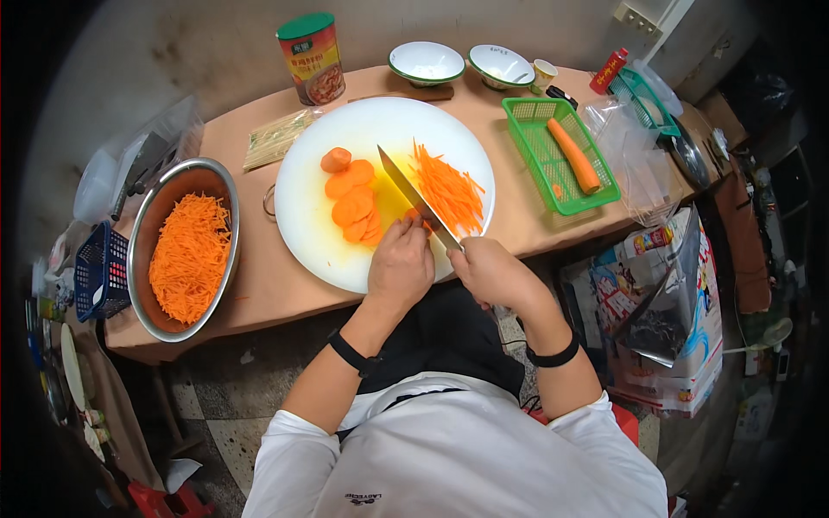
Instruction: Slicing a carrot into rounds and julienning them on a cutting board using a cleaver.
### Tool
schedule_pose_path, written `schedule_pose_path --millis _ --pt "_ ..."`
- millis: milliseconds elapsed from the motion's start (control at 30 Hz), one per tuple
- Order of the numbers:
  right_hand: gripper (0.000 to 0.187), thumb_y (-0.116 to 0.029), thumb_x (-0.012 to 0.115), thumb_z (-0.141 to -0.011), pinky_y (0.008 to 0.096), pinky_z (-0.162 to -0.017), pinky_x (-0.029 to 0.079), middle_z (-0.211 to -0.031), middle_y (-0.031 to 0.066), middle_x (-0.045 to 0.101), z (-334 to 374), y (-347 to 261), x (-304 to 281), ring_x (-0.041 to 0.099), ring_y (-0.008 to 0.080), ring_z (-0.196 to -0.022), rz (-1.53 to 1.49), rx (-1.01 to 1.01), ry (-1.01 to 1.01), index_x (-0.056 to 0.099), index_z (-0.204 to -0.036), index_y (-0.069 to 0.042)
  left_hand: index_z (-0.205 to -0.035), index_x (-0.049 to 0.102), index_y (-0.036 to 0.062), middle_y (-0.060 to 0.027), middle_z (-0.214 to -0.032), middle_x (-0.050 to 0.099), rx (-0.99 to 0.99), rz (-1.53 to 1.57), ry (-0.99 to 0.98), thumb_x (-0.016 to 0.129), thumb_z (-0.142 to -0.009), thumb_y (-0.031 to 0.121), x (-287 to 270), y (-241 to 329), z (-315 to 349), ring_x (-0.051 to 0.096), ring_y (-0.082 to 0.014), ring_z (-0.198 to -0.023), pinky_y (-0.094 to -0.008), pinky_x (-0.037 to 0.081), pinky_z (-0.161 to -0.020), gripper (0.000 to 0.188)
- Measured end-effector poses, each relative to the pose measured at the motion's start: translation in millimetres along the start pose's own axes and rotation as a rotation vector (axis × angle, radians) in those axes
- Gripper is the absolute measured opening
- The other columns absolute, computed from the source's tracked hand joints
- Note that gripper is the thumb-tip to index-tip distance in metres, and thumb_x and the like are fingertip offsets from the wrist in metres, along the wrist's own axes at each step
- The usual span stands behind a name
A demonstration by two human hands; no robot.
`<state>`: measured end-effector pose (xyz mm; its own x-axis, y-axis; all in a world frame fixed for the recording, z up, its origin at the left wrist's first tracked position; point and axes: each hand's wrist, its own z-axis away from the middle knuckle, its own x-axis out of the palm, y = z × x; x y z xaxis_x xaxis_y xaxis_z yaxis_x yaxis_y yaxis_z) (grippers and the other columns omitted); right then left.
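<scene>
On a round white cutting board (302,198), my right hand (499,274) is closed round the handle of a kitchen knife (413,195). The blade points up and to the left across the board. My left hand (401,269) has its fingers curled down beside the blade, pressing on carrot slices (413,216) that they mostly hide. Left of the knife, round carrot slices (352,204) lie overlapped in a row, with a carrot end piece (336,160) at their top. A heap of thin carrot shreds (448,192) lies right of the blade.
A metal bowl of carrot shreds (188,259) stands left of the board. To the right, a green basket (528,147) holds a peeled carrot (573,155). Two white bowls (426,62) and a green-lidded can (312,60) stand behind. Bamboo sticks (275,140) lie at the board's far left.
</scene>
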<state>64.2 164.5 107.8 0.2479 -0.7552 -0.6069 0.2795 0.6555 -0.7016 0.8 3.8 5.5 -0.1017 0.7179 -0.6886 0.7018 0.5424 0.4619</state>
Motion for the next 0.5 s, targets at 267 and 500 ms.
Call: schedule_pose_path --millis 267,500 --pt "0.049 -0.022 0.049 -0.108 0.042 -0.045 0.053 -0.053 0.0175 0.059 -31.3 -4.5 -8.4 0.061 0.028 -0.042 0.004 0.005 0.004 0.06 -0.079 0.015 -0.115 0.07 -0.0057 -0.0265 -0.116 0.073 0.005 -0.048 -0.01 0.067 -0.089 0.001 3.0 -5.7 -1.9 0.069 -0.0422 -0.113 -0.0469 0.057 -0.099 0.027" --pt "0.049 -0.023 0.049 -0.108 0.0413 -0.044 0.053 -0.054 0.0178 0.06 -26.7 1.4 -3.1 0.062 0.027 -0.042 -0.028 -0.014 -0.026 0.06 -0.08 0.015 -0.114 0.071 -0.005 -0.0268 -0.118 0.073 0.021 -0.051 -0.021 0.068 -0.088 0.003 0.3 -6.8 -1.3 0.07 -0.0429 -0.112 -0.0472 0.056 -0.1 0.027"
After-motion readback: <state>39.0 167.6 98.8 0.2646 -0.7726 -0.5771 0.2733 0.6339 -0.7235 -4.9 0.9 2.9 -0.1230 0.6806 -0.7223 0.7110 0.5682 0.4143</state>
